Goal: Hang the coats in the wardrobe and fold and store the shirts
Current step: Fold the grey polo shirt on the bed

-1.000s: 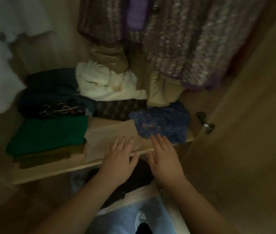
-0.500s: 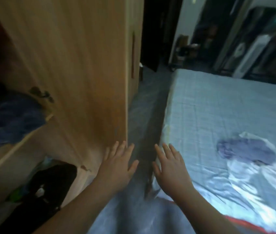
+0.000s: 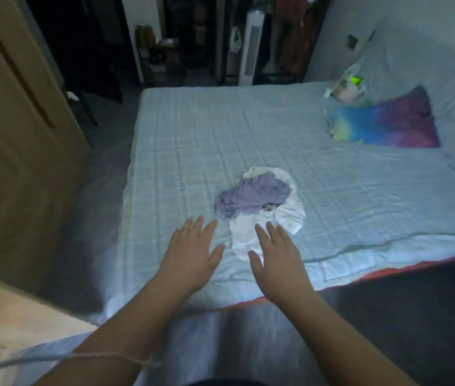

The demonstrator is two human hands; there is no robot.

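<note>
**A:** What's changed for you in the last second?

**B:** A second ago both your hands lay on the folded stack on the wardrobe shelf. You've since swung round, and now you face the bed, with the wardrobe off to your left.

**A:** And your hands?

**B:** Both are empty. Your left hand and right hand reach forward palm-down, with the fingers straight, slightly spread and gripping nothing.

**A:** Where are the clothes you need?

**B:** They're in a crumpled heap near the middle of the bed. A purple shirt lies on top of a white shirt. Your left hand is just short of the purple one. Your right hand sits over the near edge of the white one, though I can't tell whether it touches.

**A:** So what does that mean for the job?

**B:** I'd judge the last folded piece is stored and you're starting on the next. These two look like the only loose garments left on the bed. You'll want to lift the purple shirt clear first, so the white one doesn't drag along with it.
</note>
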